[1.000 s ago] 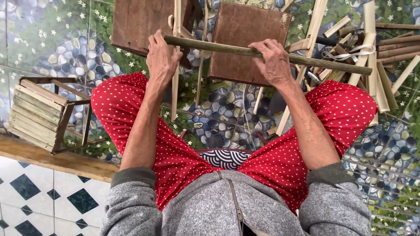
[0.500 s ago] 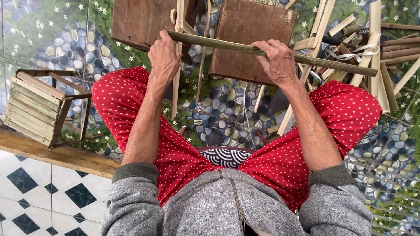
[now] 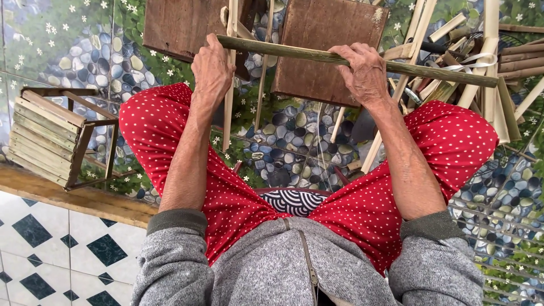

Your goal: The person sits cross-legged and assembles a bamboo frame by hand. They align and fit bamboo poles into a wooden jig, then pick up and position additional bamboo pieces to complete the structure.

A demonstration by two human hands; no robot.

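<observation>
Work area, seen from above a seated person in red dotted trousers (image 3: 226, 187): bounded at far left by a small slatted wooden stool (image 3: 54, 139) tipped on its side beside a wooden ledge (image 3: 79, 198), at far right by a crowded heap of split bamboo strips (image 3: 481, 85), with open pebble-patterned floor (image 3: 283, 147) between the knees. Bamboo pole (image 3: 306, 55): long, greenish, lying crosswise above the knees in front of two brown wooden boards (image 3: 328, 48), its right end reaching into the heap. Left hand (image 3: 212, 71) and right hand (image 3: 365, 73): both curled closed over the pole from above, well apart, fingers wrapped on it.
</observation>
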